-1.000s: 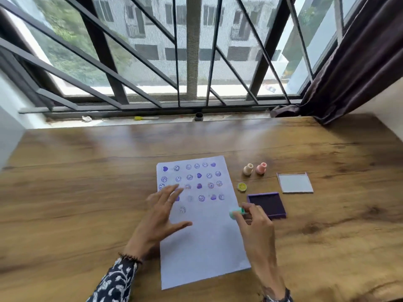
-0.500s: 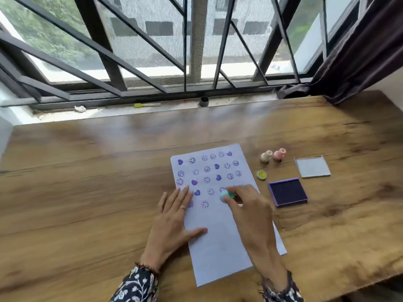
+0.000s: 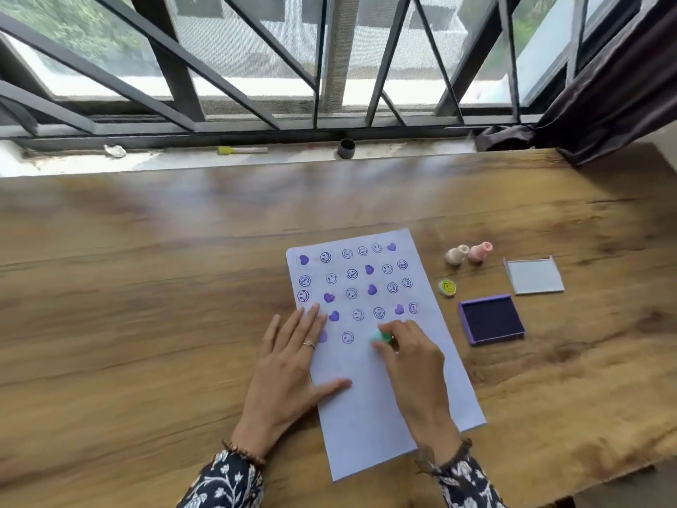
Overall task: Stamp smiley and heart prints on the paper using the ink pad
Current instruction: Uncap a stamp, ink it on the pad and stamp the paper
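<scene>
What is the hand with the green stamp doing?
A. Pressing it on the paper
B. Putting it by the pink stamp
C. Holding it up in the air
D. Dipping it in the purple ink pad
A: the right hand holds the green stamp down on the paper, beside the last smiley print, away from the open ink pad.

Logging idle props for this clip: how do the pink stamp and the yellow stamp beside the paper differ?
The pink stamp lies tipped on its side next to a cream one; the yellow stamp sits alone, round face up, showing a smiley. The pink stamp lies farther from the ink pad; the yellow stamp is closer. Both rest untouched on the table.
</scene>
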Demonstrator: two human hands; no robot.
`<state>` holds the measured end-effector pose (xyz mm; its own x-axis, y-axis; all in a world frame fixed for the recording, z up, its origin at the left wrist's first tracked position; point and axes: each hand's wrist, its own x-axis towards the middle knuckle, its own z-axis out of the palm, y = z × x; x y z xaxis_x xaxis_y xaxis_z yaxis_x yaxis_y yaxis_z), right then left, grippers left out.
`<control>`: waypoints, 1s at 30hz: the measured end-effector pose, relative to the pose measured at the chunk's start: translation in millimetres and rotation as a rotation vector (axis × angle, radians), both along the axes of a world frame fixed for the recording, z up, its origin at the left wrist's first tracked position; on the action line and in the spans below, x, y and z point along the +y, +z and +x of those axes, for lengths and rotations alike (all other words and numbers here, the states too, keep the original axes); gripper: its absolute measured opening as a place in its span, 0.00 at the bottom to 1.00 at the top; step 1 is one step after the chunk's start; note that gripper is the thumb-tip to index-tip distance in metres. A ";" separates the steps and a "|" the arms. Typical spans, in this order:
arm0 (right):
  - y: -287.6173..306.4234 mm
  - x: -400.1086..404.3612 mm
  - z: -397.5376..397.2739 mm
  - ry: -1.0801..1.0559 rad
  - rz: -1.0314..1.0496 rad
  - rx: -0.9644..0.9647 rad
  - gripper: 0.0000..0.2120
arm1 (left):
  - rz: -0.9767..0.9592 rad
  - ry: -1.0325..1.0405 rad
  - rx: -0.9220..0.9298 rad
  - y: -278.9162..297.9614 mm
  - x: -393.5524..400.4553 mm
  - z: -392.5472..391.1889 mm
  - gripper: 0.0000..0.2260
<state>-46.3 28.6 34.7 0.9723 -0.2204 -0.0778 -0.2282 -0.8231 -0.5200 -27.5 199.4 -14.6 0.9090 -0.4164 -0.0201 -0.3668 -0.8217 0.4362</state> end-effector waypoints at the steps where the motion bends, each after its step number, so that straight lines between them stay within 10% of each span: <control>1: -1.2 -0.6 -0.2 0.013 -0.021 -0.012 0.08 | -0.002 0.000 0.005 0.3 -0.4 -0.3 0.41; 11: -4.1 -6.2 0.3 0.057 0.008 -0.072 0.07 | 0.000 0.012 -0.010 2.7 -0.7 -2.3 0.41; 20: 5.2 -59.4 -9.9 -0.639 1.397 -0.029 0.07 | -0.014 0.027 -0.022 -2.0 -0.3 -2.4 0.42; 26: 22.3 -100.5 -13.5 -0.822 1.791 -0.010 0.15 | -0.132 0.068 -0.046 2.1 -6.7 0.4 0.42; 30: 25.9 -130.0 -16.7 -0.857 1.842 -0.093 0.14 | -0.251 0.037 -0.178 23.1 -56.6 17.7 0.26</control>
<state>-63.0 -101.4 60.7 0.6960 -0.2663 -0.6668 -0.1214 0.8717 -0.4748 -9.8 142.8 8.4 0.9036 -0.3549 0.2399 -0.4275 -0.7108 0.5586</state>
